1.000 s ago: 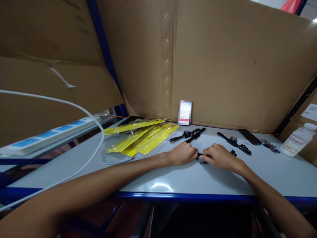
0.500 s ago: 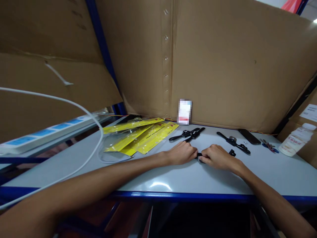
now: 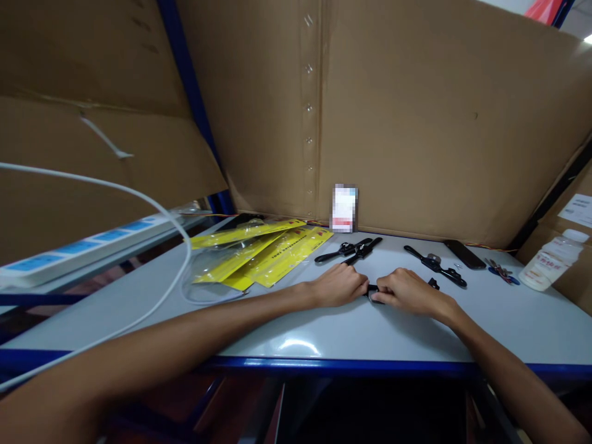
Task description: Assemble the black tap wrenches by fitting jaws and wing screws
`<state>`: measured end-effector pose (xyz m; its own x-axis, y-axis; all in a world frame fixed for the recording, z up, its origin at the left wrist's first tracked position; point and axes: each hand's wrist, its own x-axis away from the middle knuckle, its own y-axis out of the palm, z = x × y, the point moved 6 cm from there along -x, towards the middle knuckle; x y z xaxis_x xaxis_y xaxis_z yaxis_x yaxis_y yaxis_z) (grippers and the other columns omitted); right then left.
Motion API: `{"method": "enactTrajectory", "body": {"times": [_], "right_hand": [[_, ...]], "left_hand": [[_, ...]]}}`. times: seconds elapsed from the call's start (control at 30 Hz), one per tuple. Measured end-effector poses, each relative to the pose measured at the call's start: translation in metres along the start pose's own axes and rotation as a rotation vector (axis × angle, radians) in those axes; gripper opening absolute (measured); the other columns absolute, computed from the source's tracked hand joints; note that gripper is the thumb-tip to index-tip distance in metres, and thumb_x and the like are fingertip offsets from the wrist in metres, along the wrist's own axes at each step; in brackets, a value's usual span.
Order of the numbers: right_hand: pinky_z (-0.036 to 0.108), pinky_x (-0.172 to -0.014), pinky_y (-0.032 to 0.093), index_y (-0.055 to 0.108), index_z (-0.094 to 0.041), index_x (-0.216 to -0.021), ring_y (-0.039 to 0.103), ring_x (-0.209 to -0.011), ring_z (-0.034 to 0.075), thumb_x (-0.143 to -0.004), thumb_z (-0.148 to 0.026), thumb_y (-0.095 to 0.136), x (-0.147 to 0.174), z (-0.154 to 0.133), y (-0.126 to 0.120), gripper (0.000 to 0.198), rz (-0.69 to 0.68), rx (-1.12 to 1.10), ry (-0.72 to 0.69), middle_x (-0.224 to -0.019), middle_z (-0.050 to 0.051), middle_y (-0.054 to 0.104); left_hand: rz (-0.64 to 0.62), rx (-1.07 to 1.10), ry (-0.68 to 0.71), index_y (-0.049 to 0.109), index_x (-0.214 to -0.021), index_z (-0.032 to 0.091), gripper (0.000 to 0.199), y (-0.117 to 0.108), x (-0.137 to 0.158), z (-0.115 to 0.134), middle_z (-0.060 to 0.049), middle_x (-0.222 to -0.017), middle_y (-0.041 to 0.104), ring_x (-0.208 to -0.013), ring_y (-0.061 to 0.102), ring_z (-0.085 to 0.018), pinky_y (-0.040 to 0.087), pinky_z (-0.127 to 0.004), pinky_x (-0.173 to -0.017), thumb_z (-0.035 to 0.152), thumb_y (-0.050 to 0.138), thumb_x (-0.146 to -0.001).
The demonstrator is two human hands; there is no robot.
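Observation:
My left hand [image 3: 340,285] and my right hand [image 3: 406,290] are closed on opposite ends of a black spokeshave [image 3: 373,293]. Only its middle shows in the gap between my fists; the handles are hidden by the fingers. It is low over the grey tabletop [image 3: 351,333]. Just behind my left hand, two more black spokeshaves lie crossed, a left one [image 3: 343,250] and a right one [image 3: 367,248]. Another spokeshave [image 3: 435,265] lies beyond my right hand, and a small black piece [image 3: 433,283] sits close behind that wrist.
Yellow carded plastic packages [image 3: 287,256] lie left of my hands. A white cable [image 3: 143,196] loops past a power strip [image 3: 92,248]. To the right are a dark phone [image 3: 465,254], keys [image 3: 501,271] and a white bottle [image 3: 550,262]. A blurred upright card or screen [image 3: 345,208] leans against the cardboard [image 3: 407,123].

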<state>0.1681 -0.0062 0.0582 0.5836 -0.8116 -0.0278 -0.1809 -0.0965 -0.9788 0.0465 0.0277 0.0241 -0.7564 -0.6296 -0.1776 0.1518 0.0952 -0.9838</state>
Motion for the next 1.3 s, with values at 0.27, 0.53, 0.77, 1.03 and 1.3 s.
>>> {"method": "enactTrajectory", "body": {"times": [0.27, 0.53, 0.77, 1.03, 1.3], "right_hand": [[0.024, -0.058, 0.022, 0.064, -0.017, -0.066, 0.027, -0.056, 0.008, -0.094, -0.029, 0.058, 0.005, -0.010, -0.010, 0.031, -0.064, -0.213, -0.143, -0.056, -0.007, 0.037], [0.026, -0.057, 0.019, 0.060, -0.017, -0.059, 0.025, -0.054, 0.009, -0.092, -0.032, 0.060, 0.006, -0.001, -0.010, 0.036, -0.024, -0.097, -0.038, -0.052, -0.007, 0.034], [0.025, -0.058, 0.022, 0.067, -0.019, -0.073, 0.031, -0.056, 0.008, -0.092, -0.026, 0.059, 0.006, -0.004, -0.011, 0.023, -0.005, -0.124, -0.064, -0.057, -0.007, 0.043], [0.025, -0.057, 0.022, 0.064, -0.019, -0.068, 0.029, -0.054, 0.008, -0.093, -0.028, 0.058, 0.005, -0.007, -0.007, 0.028, -0.054, -0.149, -0.103, -0.054, -0.007, 0.038], [0.027, -0.057, 0.019, 0.060, -0.017, -0.061, 0.027, -0.054, 0.009, -0.092, -0.031, 0.060, 0.004, -0.001, -0.005, 0.034, -0.032, -0.099, -0.042, -0.051, -0.007, 0.037]], "left_hand": [[-0.007, -0.013, 0.013, 0.071, -0.080, 0.016, 0.033, 0.000, 0.001, 0.000, -0.008, -0.069, 0.069, -0.061, 0.064, -0.020, 0.035, -0.029, -0.059, 0.025, 0.044, -0.098], [0.005, 0.002, 0.017, 0.070, -0.079, 0.016, 0.033, 0.000, 0.000, 0.001, -0.008, -0.067, 0.067, -0.060, 0.063, -0.021, 0.037, -0.030, -0.060, 0.025, 0.044, -0.098], [-0.006, 0.004, 0.007, 0.072, -0.081, 0.016, 0.034, -0.001, 0.000, 0.001, -0.008, -0.069, 0.069, -0.061, 0.063, -0.021, 0.037, -0.030, -0.062, 0.025, 0.044, -0.099], [-0.016, -0.007, 0.004, 0.073, -0.083, 0.016, 0.034, 0.000, 0.000, 0.001, -0.009, -0.070, 0.070, -0.061, 0.063, -0.020, 0.037, -0.029, -0.063, 0.025, 0.044, -0.099], [-0.015, -0.035, 0.008, 0.072, -0.081, 0.016, 0.033, 0.001, -0.001, 0.001, -0.009, -0.070, 0.070, -0.062, 0.064, -0.022, 0.035, -0.030, -0.059, 0.025, 0.045, -0.098]]}}
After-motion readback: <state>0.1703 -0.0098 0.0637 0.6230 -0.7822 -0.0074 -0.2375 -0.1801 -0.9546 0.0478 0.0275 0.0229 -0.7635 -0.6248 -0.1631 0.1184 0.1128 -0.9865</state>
